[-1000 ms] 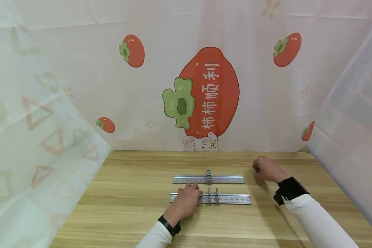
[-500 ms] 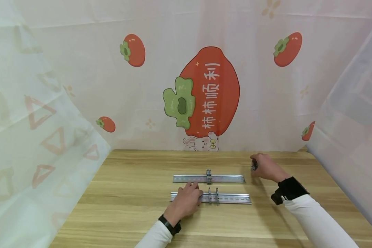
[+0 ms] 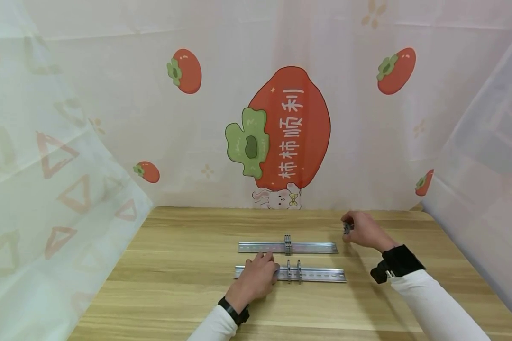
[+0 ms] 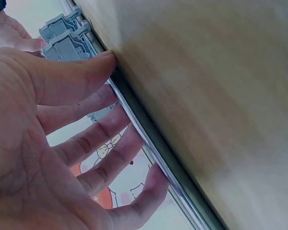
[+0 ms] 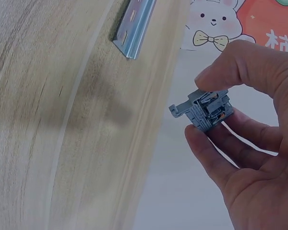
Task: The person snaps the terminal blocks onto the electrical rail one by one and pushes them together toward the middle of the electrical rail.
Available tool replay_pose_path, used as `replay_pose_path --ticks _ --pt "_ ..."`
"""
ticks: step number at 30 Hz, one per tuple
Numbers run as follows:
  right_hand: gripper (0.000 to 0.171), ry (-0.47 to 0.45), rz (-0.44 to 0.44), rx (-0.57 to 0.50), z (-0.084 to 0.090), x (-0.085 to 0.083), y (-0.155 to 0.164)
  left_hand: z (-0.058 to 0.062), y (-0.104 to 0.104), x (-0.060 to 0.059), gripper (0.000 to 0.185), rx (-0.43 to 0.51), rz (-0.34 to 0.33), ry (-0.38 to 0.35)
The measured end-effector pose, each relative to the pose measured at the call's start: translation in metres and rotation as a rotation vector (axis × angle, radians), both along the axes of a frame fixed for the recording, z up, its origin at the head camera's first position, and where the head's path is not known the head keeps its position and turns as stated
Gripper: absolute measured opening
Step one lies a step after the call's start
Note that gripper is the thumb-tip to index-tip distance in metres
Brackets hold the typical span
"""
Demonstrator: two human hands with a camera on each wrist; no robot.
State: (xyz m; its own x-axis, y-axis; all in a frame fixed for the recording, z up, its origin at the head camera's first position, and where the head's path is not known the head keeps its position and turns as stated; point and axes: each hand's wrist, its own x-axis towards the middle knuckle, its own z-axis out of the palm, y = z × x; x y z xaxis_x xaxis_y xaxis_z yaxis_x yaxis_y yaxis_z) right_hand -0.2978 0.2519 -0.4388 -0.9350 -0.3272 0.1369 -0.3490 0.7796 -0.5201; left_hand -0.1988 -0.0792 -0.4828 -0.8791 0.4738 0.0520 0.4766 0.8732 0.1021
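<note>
Pinching a grey terminal block (image 5: 207, 109) — right hand (image 3: 364, 230)'s grip; left hand (image 3: 253, 278), fingers spread, presses the near rail (image 3: 320, 273).

The table (image 3: 175, 284) is light wood with a visible grain and a matt finish. The near rail (image 3: 320, 273) and the far rail (image 3: 260, 246) are bright, smooth metal with a dull sheen. The terminal block (image 5: 207, 110) pinched in the right hand (image 3: 364, 231) is matt grey plastic. The backdrop (image 3: 111, 118) is thin printed cloth, slightly creased.
</note>
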Motion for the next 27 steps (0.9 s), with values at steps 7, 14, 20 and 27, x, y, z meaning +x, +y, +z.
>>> replay_pose_path --ticks 7,14,20,27 --pt "0.048 -0.010 -0.003 -0.032 -0.0020 0.0007 -0.0013 -0.0012 0.0013 0.0001 0.015 0.007 0.010 -0.014" --pt "0.046 -0.014 0.027 -0.080 -0.0022 -0.0006 -0.0013 -0.0002 0.0007 0.0004 0.015 0.012 0.005 -0.002" --pt "0.044 -0.055 0.045 -0.131 0.0004 -0.0007 -0.0003 -0.0003 0.0009 -0.0009 0.015 0.013 0.004 0.006" --pt "0.043 -0.059 0.106 -0.127 0.0028 0.0011 -0.0017 -0.0014 0.0012 -0.0006 0.016 0.013 0.006 -0.001"
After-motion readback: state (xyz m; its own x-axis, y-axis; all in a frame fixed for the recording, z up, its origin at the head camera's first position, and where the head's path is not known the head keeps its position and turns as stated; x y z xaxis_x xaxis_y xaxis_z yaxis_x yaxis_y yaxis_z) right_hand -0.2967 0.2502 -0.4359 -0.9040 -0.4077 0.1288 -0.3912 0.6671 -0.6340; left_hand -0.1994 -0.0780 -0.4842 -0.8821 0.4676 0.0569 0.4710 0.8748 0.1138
